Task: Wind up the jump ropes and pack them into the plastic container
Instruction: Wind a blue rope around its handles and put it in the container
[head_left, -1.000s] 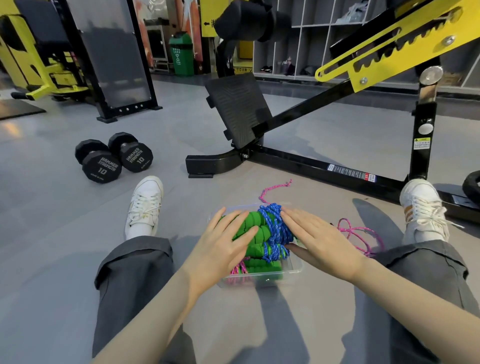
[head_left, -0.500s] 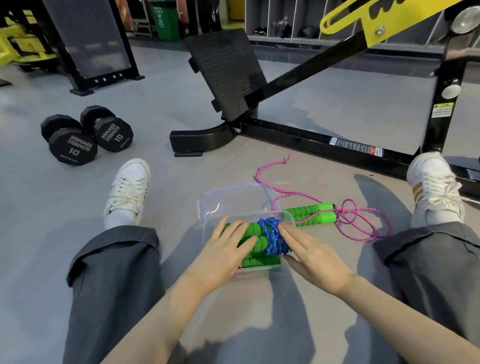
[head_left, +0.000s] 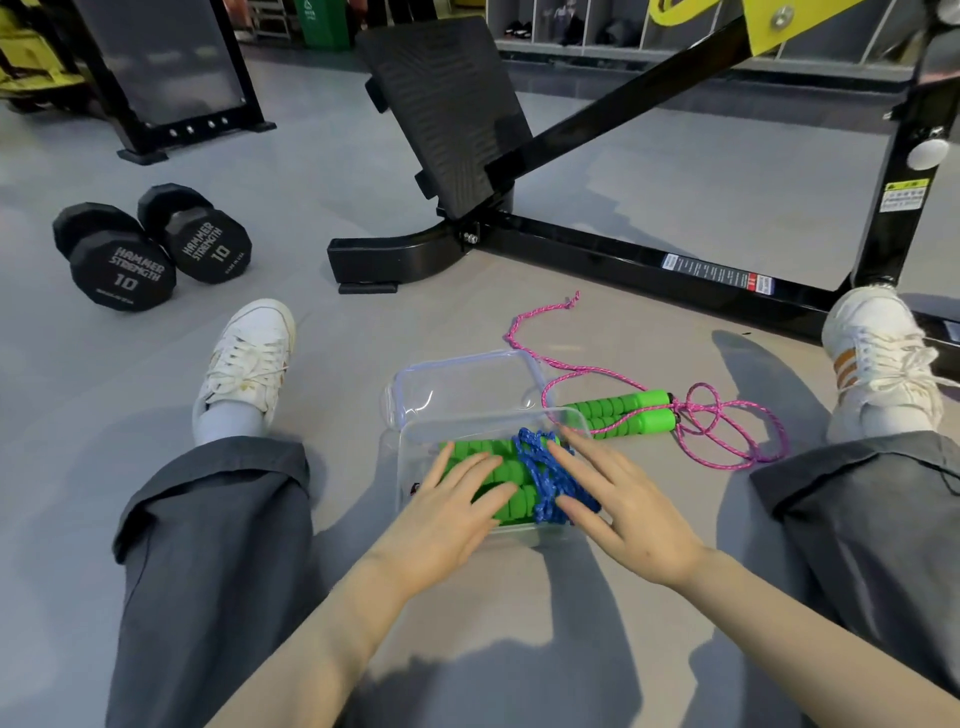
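Left hand (head_left: 447, 525), right hand (head_left: 631, 519) flat across container (head_left: 470, 423), pink jump rope (head_left: 649, 400) alongside.

Your left hand (head_left: 441, 525) flat on green handles (head_left: 504, 473) in the clear container (head_left: 405, 467), right hand (head_left: 628, 519) on the blue rope (head_left: 540, 467) (fingers straight), pink rope (head_left: 698, 410) loose at two o'clock, dumbbells (head_left: 119, 265) at ten.

pink rope (head_left: 722, 415) right of container (head_left: 410, 467), lid (head_left: 462, 384) behind

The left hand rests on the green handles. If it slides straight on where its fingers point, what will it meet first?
Probably the blue rope wound round the green handles; the left hand points at it, its fingertips almost there. Depth is hard to judge.
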